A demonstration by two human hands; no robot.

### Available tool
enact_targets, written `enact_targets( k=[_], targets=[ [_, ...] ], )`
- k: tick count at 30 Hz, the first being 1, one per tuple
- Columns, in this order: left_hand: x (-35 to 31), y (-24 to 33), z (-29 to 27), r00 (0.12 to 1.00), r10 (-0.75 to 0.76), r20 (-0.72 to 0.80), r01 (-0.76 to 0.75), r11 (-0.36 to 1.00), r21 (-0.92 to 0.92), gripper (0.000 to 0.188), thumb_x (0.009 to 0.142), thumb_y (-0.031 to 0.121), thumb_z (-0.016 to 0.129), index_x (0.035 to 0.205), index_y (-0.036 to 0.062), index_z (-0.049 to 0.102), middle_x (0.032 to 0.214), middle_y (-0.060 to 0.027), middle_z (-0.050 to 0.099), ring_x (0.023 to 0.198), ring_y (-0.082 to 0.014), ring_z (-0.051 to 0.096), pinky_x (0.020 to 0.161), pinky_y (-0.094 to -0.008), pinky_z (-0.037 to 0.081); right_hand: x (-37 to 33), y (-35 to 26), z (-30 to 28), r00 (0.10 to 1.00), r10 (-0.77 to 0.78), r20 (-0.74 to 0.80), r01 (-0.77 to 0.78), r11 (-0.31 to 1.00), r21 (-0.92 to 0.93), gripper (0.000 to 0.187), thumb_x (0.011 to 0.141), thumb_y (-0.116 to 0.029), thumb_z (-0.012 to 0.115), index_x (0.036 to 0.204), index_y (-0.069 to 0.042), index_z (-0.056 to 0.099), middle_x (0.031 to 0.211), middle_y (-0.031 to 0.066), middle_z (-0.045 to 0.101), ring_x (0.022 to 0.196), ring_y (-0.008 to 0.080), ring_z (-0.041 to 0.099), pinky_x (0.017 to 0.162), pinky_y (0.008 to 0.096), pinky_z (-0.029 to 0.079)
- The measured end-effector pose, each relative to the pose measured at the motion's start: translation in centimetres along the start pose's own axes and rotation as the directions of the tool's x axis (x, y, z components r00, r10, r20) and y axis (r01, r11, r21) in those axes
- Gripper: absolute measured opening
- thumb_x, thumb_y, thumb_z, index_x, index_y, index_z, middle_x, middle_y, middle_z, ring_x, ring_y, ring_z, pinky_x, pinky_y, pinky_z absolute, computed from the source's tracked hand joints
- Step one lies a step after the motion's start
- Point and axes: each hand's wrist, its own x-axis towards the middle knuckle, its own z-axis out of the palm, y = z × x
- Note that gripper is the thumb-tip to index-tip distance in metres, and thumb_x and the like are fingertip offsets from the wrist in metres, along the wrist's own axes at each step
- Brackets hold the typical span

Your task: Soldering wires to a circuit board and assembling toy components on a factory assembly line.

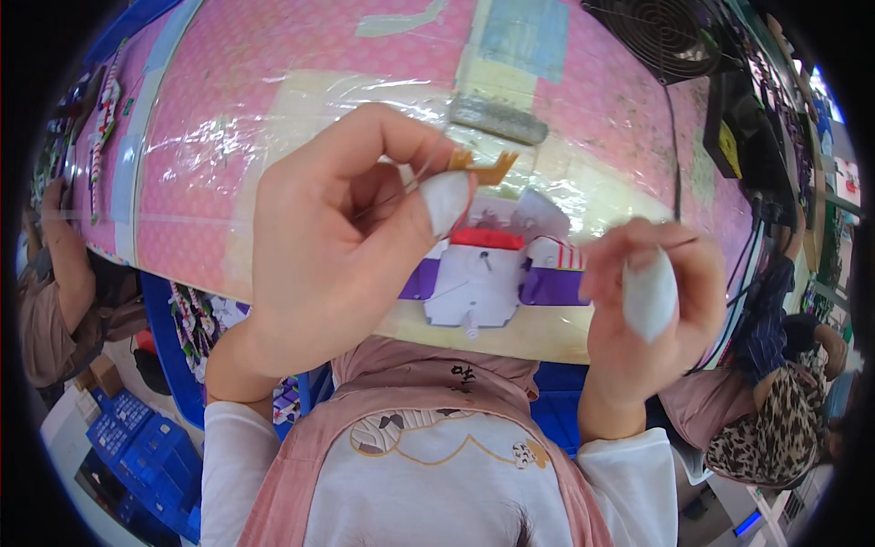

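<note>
My left hand point(342, 228) is raised over the table, its thumb in a white finger cover. Thumb and index finger pinch a small tan plastic piece point(492, 170) with upright prongs at its ends. A thin thread or wire shows beside those fingers. My right hand point(661, 287), also with a white-covered thumb, is curled closed at the right. A thin dark strand sticks out near its fingertips; what it grips is unclear. Between the hands lies a white plastic toy part point(469, 287) with a red strip on top, purple side sections and a red-striped piece at its right.
A grey metal bar point(499, 120) lies on the plastic-covered pink table point(228, 118) beyond my hands. At the far right stand a black fan point(661, 36) and a black device point(729, 137) with a cable. Blue crates point(146, 456) are at lower left. Other people sit on both sides.
</note>
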Motion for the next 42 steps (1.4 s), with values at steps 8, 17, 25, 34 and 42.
enact_targets(
  k=[8, 17, 25, 34, 42],
  targets=[
    [-0.1, 0.1, -0.2, 0.999, 0.036, 0.017, -0.036, 0.999, 0.012, 0.015, 0.082, 0.004, 0.061, 0.093, -0.0017, 0.053, 0.080, -0.0028, 0.059, 0.066, -0.0028, 0.053, 0.057, -0.0154, 0.041, -0.1, -0.2, 2.4, 0.967, 0.255, 0.027, -0.250, 0.962, -0.113, 0.016, 0.081, -0.010, 0.063, 0.087, 0.005, 0.061, 0.078, 0.0041, 0.061, 0.058, 0.0030, 0.047, 0.051, 0.0146, 0.032],
    [-0.4, -0.1, 0.0, 0.995, 0.095, 0.036, -0.097, 0.993, 0.065, 0.015, 0.082, 0.002, 0.060, 0.095, -0.0023, 0.053, 0.083, -0.0039, 0.059, 0.066, -0.0020, 0.052, 0.054, -0.0147, 0.039, 0.3, 0.0, 3.0, 0.959, 0.282, 0.016, -0.280, 0.957, -0.077, 0.016, 0.081, -0.009, 0.061, 0.088, 0.006, 0.060, 0.072, 0.0004, 0.057, 0.054, 0.0011, 0.040, 0.047, 0.0149, 0.026],
    [-0.6, 0.0, 0.0, 0.990, 0.130, 0.061, -0.134, 0.988, 0.075, 0.015, 0.080, -0.004, 0.057, 0.095, -0.0025, 0.054, 0.085, -0.0032, 0.057, 0.067, -0.0027, 0.053, 0.055, -0.0150, 0.041, 0.2, 0.0, 3.0, 0.957, 0.288, 0.014, -0.287, 0.956, -0.061, 0.015, 0.082, -0.009, 0.060, 0.084, 0.005, 0.060, 0.069, 0.0003, 0.056, 0.052, 0.0010, 0.038, 0.045, 0.0156, 0.024],
    [-0.7, -0.1, 0.2, 0.981, 0.193, 0.032, -0.195, 0.978, 0.069, 0.018, 0.075, -0.008, 0.059, 0.092, -0.0016, 0.057, 0.082, -0.0011, 0.056, 0.057, 0.0014, 0.042, 0.046, -0.0139, 0.030, 0.3, -0.2, 3.1, 0.962, 0.273, 0.008, -0.273, 0.961, -0.054, 0.015, 0.083, -0.009, 0.058, 0.084, 0.006, 0.059, 0.065, 0.0003, 0.053, 0.049, 0.0010, 0.035, 0.043, 0.0162, 0.022],
    [-0.5, -0.6, 0.2, 0.976, 0.218, 0.005, -0.218, 0.974, 0.060, 0.017, 0.073, -0.007, 0.062, 0.088, 0.0004, 0.060, 0.079, -0.0002, 0.058, 0.052, 0.0016, 0.037, 0.043, -0.0149, 0.027, 0.2, -0.1, 3.1, 0.956, 0.292, 0.037, -0.290, 0.956, -0.038, 0.017, 0.084, -0.011, 0.060, 0.089, 0.005, 0.059, 0.070, 0.0019, 0.057, 0.054, 0.0033, 0.044, 0.048, 0.0162, 0.033]
  ],
)
